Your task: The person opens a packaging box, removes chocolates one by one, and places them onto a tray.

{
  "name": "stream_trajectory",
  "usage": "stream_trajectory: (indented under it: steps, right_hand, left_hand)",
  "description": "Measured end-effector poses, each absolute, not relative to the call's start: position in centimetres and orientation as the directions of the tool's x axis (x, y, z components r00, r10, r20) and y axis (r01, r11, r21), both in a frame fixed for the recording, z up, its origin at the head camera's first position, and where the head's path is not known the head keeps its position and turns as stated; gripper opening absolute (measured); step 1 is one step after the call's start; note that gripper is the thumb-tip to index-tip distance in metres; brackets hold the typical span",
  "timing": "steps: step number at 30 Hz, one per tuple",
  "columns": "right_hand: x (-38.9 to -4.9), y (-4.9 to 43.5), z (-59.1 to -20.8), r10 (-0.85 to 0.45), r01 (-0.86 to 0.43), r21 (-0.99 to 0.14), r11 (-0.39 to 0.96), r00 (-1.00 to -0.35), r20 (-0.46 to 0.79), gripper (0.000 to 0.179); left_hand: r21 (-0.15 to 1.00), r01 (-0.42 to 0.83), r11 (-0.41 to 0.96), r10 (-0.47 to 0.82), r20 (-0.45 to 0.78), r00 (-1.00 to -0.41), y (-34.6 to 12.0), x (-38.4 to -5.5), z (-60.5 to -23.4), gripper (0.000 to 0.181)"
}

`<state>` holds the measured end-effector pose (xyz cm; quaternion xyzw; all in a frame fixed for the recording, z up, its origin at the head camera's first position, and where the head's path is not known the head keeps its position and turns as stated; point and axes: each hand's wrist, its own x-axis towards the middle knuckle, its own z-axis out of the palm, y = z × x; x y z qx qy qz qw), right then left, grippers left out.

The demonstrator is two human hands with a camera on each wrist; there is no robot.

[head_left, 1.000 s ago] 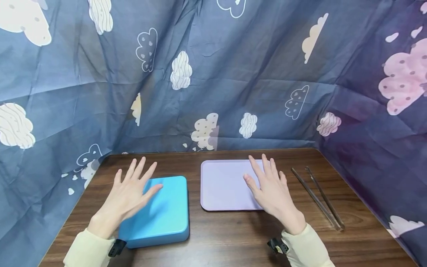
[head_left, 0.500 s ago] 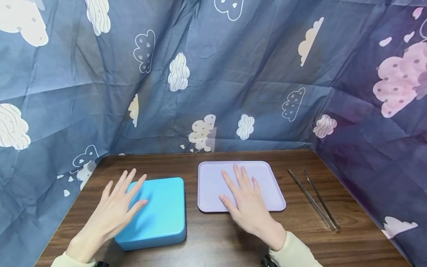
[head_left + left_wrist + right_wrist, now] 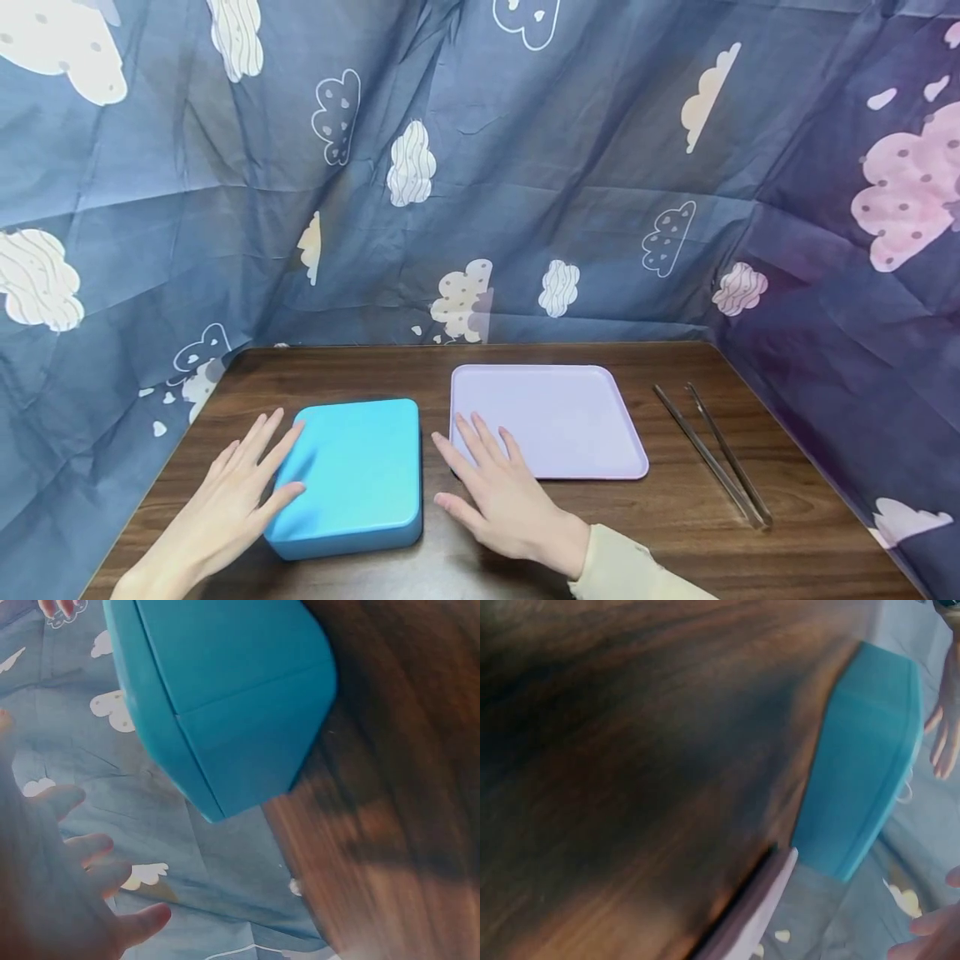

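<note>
A bright blue lidded box [image 3: 348, 471] stands at the left of the table; its lid seam shows in the left wrist view [image 3: 225, 705]. My left hand [image 3: 232, 504] is at the box's left side, fingers straight and spread, thumb in front of the lid; whether it touches I cannot tell. Between the box and a shallow lilac tray [image 3: 558, 425] is my right hand [image 3: 506, 504], fingers extended, reaching over the tray's front left corner and apart from the box. Neither hand holds anything. In the right wrist view the box [image 3: 859, 765] lies beyond the tray's edge [image 3: 757, 907].
Metal tongs [image 3: 716, 458] lie at the right of the dark wooden table [image 3: 637, 533], their arms spread toward the back. A blue cloth [image 3: 480, 167] with cloud prints hangs behind the table and along both sides.
My right hand has moved left across the tray, toward the box. The left hand has drawn back and left, from over the lid to the box's left side.
</note>
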<state>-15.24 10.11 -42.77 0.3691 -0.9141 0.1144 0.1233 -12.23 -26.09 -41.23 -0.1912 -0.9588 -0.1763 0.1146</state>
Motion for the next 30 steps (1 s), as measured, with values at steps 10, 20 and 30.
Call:
stream_trajectory:
  steps: [10,20,30]
  right_hand:
    - [-15.7,8.4,-43.6,-0.696,-0.733,-0.151,0.664,-0.678,0.236,0.074]
    - [-16.2,7.1,-44.1,-0.684,-0.695,-0.244,0.677,-0.716,0.140,0.095]
    - [-15.7,6.4,-44.4,-0.661,-0.632,-0.394,0.667,-0.747,0.079,0.104]
  left_hand:
    - [0.388,0.307,0.869,0.292,0.099,-0.951,-27.3,-10.9,-42.7,0.088]
    - [0.409,0.204,0.890,0.241,-0.041,-0.970,-27.0,-10.8,-43.6,0.121]
    - [0.548,0.022,0.836,0.172,-0.225,-0.959,-27.1,-11.6,-44.2,0.127]
